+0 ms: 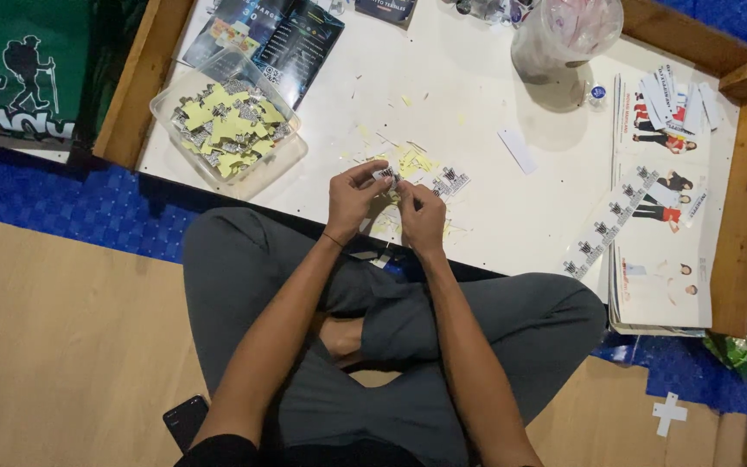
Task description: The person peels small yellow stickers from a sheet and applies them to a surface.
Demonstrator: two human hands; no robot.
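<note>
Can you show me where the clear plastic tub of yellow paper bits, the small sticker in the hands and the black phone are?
clear plastic tub of yellow paper bits (287, 160): head view, bare right rim.
small sticker (385, 175): head view, its middle.
black phone (185, 420): head view, screen centre.

1. Left hand (352, 197) and right hand (423, 216) meet over the near edge of the low white bench with raised wooden rim (477, 225); both pinch one small grey-and-white printed sticker (386, 175).
2. Clear plastic tray of yellow-backed sticker pieces (228, 123) sits left of the hands.
3. Long strip of printed labels (609, 221) lies to the right, across white printed sheets (663, 268).
4. Clear plastic jar (564, 35) stands at the far side.
5. Black phone (185, 421) lies on the floor by the left arm.
</note>
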